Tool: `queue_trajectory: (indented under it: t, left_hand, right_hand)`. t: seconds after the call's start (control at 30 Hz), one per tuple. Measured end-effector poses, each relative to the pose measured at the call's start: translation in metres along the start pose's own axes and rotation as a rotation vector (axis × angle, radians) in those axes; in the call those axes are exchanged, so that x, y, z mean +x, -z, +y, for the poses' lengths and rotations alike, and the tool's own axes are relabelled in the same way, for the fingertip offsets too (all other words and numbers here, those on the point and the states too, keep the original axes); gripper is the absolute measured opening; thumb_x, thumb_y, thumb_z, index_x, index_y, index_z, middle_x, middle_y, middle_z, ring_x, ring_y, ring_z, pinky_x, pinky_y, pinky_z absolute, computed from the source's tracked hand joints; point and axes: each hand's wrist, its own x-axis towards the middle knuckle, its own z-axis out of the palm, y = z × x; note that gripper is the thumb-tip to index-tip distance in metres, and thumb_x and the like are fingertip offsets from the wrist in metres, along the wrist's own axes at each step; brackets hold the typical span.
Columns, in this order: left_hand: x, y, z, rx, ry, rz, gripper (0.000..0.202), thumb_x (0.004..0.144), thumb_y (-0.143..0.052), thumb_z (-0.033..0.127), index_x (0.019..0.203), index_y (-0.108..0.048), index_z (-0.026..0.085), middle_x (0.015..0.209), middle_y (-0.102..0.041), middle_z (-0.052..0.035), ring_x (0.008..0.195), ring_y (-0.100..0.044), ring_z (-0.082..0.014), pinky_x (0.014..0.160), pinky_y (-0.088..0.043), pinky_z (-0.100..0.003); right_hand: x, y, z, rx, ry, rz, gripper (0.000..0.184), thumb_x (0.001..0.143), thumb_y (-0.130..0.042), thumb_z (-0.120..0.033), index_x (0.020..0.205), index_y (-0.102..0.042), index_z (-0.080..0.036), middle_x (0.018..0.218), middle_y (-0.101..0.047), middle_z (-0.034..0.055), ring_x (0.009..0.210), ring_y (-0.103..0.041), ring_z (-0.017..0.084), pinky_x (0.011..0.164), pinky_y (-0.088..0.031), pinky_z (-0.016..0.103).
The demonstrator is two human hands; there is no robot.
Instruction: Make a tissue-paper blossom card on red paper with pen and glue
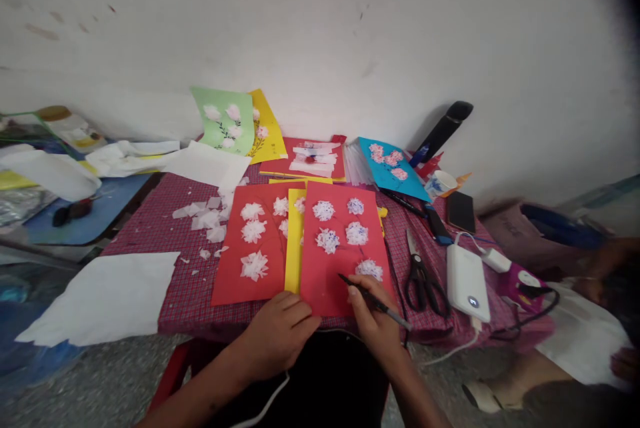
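lower centre, my right fingers (pixel 356 292) pinch a pen (pixel 376 303), left fingers (pixel 299 316) curl, hold unclear; red card (pixel 323 289) bears flowers (pixel 328 241), inking seems unfinished

Opens left of centre onto a strip of table (pixel 175 305) between the large white sheet (pixel 105 295) and the left red card (pixel 233 278); narrows upward among paper scraps (pixel 215 218). Passes at lower centre between the left hand (pixel 286 329) and the right hand (pixel 374 323), beside the pen (pixel 376 303), over the right red card (pixel 320 291). Meets scissors (pixel 419 273) right of centre, then the white power bank (pixel 465 281). Stops at top against the wall (pixel 320 48).
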Motion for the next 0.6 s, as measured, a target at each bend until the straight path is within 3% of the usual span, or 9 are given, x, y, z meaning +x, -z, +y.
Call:
queue_trajectory:
  t: [0.13,0.27,0.6]
  left_hand:
    - [0.002,0.002,0.002,0.032,0.112,0.045,0.027,0.099,-0.049,0.022,0.123,-0.061,0.018,0.112,-0.064,-0.0096,0.102,-0.055,-0.0242,0.093,-0.046,-0.040]
    - [0.014,-0.002,0.004,0.070,0.210,0.016,0.048,0.095,-0.061,0.039,0.138,-0.053,0.021,0.131,-0.055,-0.0131,0.117,-0.050,-0.0308,0.100,-0.043,-0.048]
    - [0.019,-0.002,0.005,0.034,0.257,-0.024,0.029,0.093,-0.064,0.035,0.120,-0.061,0.023,0.121,-0.056,-0.0089,0.111,-0.050,-0.0281,0.097,-0.045,-0.046]
  right_hand:
    - [0.000,0.000,-0.001,0.009,0.030,-0.015,0.015,0.095,-0.059,-0.022,0.107,-0.069,-0.024,0.102,-0.071,0.0059,0.095,-0.069,0.022,0.085,-0.055,0.036]
    - [-0.001,0.000,-0.001,-0.019,0.055,-0.037,0.018,0.094,-0.059,-0.022,0.109,-0.068,-0.024,0.107,-0.070,0.0073,0.101,-0.068,0.024,0.090,-0.055,0.039]
    - [-0.003,-0.002,-0.001,-0.088,0.016,-0.014,0.022,0.094,-0.060,-0.025,0.114,-0.068,-0.023,0.106,-0.074,0.0078,0.095,-0.071,0.024,0.084,-0.059,0.037]
